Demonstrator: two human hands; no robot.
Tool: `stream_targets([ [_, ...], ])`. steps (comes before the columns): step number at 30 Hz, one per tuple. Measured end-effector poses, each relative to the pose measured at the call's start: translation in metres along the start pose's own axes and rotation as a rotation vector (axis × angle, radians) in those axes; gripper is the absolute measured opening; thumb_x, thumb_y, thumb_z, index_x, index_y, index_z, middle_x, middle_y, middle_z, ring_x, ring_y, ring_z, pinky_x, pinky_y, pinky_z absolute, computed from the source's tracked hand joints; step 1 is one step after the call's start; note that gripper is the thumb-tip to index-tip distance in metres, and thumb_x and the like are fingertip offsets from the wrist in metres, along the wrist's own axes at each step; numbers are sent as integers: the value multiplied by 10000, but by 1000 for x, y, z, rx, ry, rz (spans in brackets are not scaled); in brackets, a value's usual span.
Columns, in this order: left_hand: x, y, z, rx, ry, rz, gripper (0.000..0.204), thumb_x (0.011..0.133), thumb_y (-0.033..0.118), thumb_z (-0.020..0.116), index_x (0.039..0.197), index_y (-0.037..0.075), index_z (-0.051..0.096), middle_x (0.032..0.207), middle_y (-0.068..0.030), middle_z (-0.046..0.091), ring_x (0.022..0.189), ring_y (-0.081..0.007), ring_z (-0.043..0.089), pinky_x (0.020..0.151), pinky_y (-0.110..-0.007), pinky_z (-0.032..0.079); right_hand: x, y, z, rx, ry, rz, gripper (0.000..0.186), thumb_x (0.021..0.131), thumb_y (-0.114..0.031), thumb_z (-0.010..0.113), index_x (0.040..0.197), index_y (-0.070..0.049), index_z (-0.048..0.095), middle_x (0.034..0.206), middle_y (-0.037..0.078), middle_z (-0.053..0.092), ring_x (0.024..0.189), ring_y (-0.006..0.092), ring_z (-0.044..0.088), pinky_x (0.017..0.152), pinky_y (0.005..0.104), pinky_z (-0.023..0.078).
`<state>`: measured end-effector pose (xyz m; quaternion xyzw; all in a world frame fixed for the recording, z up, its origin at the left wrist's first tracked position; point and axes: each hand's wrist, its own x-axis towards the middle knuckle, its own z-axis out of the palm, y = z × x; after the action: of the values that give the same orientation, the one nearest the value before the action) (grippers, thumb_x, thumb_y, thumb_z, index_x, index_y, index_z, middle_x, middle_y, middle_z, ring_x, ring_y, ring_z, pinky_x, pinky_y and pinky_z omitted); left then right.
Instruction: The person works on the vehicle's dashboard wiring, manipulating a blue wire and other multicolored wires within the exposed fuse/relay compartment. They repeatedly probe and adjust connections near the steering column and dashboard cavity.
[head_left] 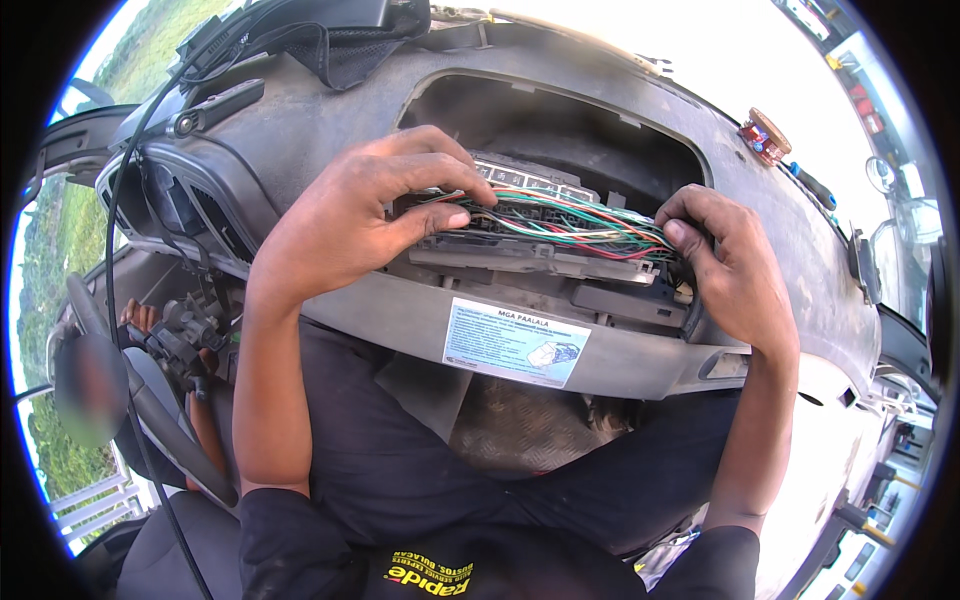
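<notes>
Both hands in the dashboard opening [560, 110], on the wire bundle [570, 222].
Left hand [350, 225] pinches the wires' 9 o'clock end between thumb and fingers; right hand [735, 265] curls loosely at 3 o'clock, steadying them over the fuse box [530, 180].

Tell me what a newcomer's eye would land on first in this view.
First, the bundle of red, green and white wires in the open dashboard cavity at centre. The left hand presses on the bundle's left end, and the right hand grips its right end. Below them a pale blue sticker stands out on the grey panel, and a steering wheel sits at far left.
</notes>
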<state>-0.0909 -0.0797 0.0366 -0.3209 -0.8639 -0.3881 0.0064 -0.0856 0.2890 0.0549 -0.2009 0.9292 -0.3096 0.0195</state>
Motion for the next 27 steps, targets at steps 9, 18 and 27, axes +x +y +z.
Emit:
stream_targets([
  [9, 2, 2, -2, -10, -28, 1, 195, 974, 139, 903, 1165, 104, 884, 1240, -58, 783, 1134, -261, 769, 949, -424, 628, 0, 2, -1, -17, -3, -28, 79, 1064, -8, 696, 1099, 63, 702, 948, 209, 697, 882, 339, 653, 854, 425, 529],
  [18, 3, 4, -1, 20, -37, -43, 186, 927, 101, 926, 1109, 97, 885, 1246, -61, 790, 1139, -252, 766, 967, -414, 618, -1, -1, 0, -10, -12, 1, 80, 1068, -9, 692, 1102, 58, 717, 977, 226, 719, 901, 393, 667, 848, 459, 526],
  [27, 18, -3, -5, 157, -99, 105, 167, 873, 100, 937, 1016, 81, 853, 1190, -35, 809, 1116, -261, 756, 969, -433, 597, 0, 4, -7, 9, -46, -23, 76, 1077, -8, 702, 1112, 49, 737, 952, 211, 725, 874, 348, 667, 831, 435, 530],
])
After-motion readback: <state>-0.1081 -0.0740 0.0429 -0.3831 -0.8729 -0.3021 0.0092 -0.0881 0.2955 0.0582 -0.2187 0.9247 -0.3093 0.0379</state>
